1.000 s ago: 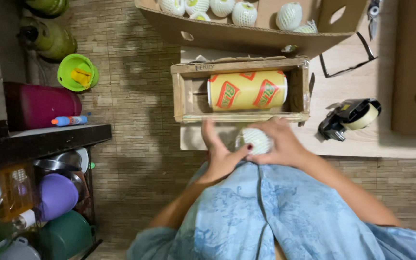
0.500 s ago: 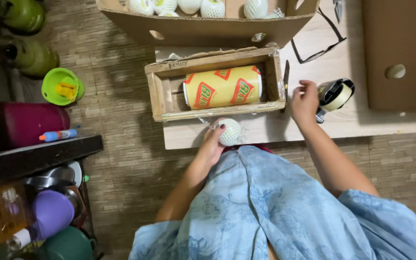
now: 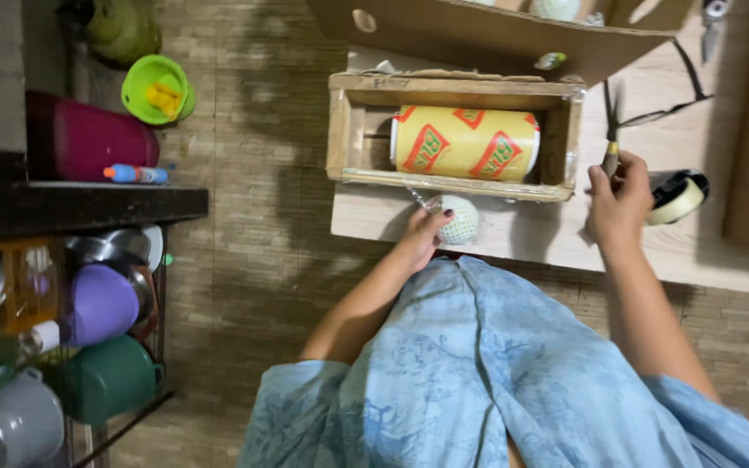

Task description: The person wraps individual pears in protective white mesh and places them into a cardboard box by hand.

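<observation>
Left hand (image 3: 416,243): resting on the near edge of the wooden table (image 3: 530,238), fingers curling around the white netted ball (image 3: 459,218) and gripping it from its left side.
White netted ball: sitting on the table directly beyond the left fingertips, touching them, just in front of the wooden crate (image 3: 457,134). A strand of clear film appears to be running from the ball toward the crate; too thin to confirm.
Right hand (image 3: 619,204): lying well to the right of the ball, fingers closing on the handle of a slim tool (image 3: 610,156), apparently scissors; blade detail is too blurred to tell.
Slim tool, long axis: pointing away from the right fingers, toward the far side of the table, roughly upright in the head view.
Nearer hand: the left is holding the ball; the right is standing apart from it, beside the crate's right end.
Tape dispenser (image 3: 676,195): lying just right of the right fingers, not being touched.
Yellow roll (image 3: 465,143): lying inside the crate beyond the left fingers, long axis running left to right.
Cardboard box (image 3: 478,30): standing farthest, beyond the crate.
</observation>
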